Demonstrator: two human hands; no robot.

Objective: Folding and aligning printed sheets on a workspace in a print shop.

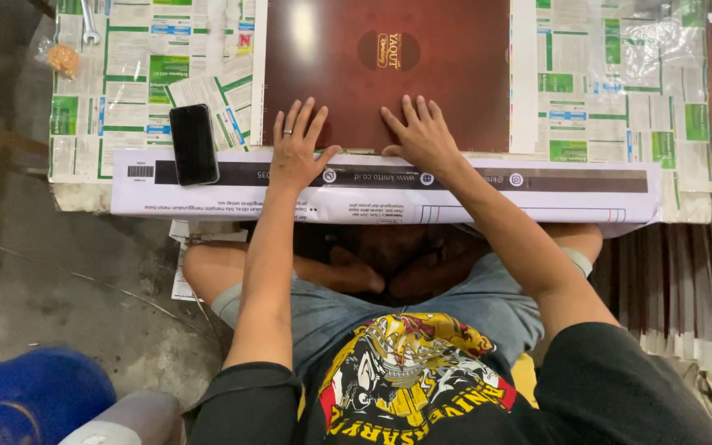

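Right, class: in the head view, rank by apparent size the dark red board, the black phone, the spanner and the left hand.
Largest to smallest:
1. Board
2. Left hand and phone, too alike to rank
3. Spanner, partly cut off by the frame

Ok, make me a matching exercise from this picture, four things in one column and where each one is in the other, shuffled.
Things:
1. black phone
2. wrench
3. left hand
4. dark red board

Places:
A. far left corner of the table
B. flat on the board's near edge, ring on one finger
C. middle of the table, under both hands
D. left of the board, on newspaper

Pairs: 1-D, 2-A, 3-B, 4-C
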